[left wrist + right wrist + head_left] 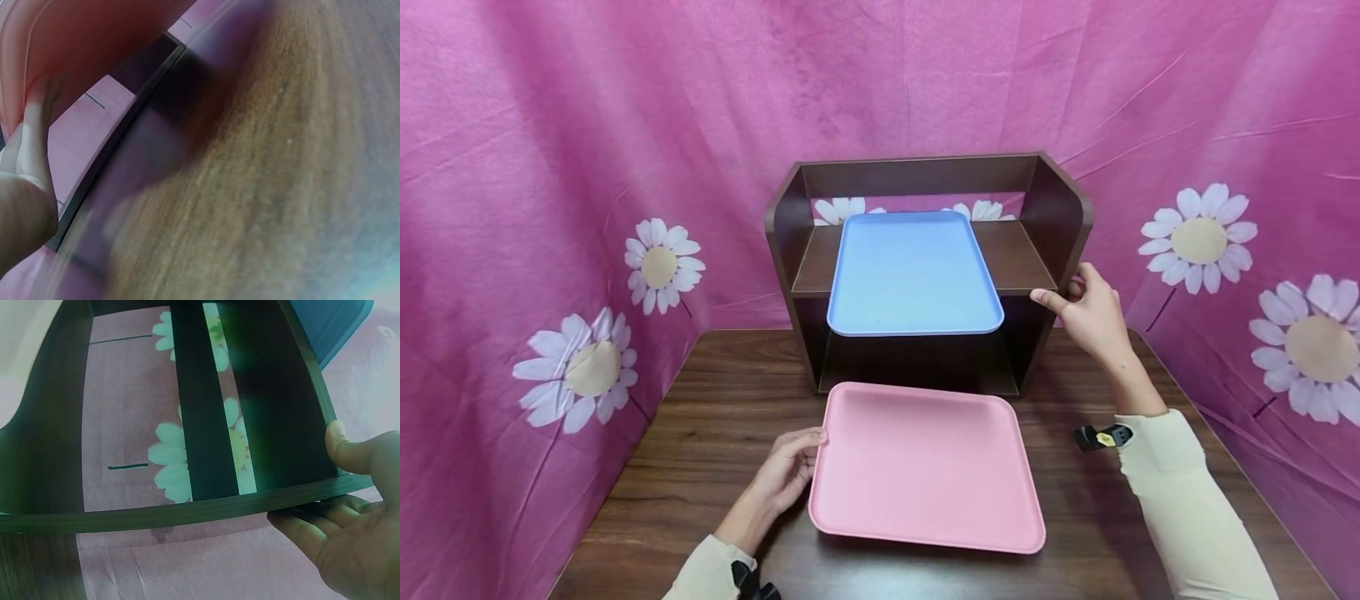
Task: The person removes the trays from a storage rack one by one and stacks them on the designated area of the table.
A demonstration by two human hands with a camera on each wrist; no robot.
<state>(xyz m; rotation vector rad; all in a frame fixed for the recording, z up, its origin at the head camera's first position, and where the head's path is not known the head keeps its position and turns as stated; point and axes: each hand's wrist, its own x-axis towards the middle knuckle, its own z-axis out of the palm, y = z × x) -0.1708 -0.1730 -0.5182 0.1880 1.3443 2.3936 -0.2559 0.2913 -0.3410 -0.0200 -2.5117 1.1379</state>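
Pink rectangular tray (928,467) sits in front of the brown 2-tier shelf (1060,218), its left rim pinched by the left hand (786,467): thumb over the rim, other fingers tucked beneath, against the underside in the left wrist view. On the other side, the right hand (1092,308) grips the shelf's right panel, thumb on the front edge near the upper board (1026,257), other fingers curled round the outside.

The tray's far edge is near the shelf's lower front edge; whether the 2 touch, I cannot tell. Its underside shows above the worktop (692,450), and it lies slightly turned, its right end nearer the wearer. Worktop shows along its right side, as far as the right sleeve (1187,508). Above, a blue tray (913,275) rests on the upper board, its near end jutting past the front over the lower compartment (917,367).

The left forearm comes in low from the bottom edge; the right reaches farther forward, wrist bent toward the panel. Pink flowered cloth (887,75) hangs behind.
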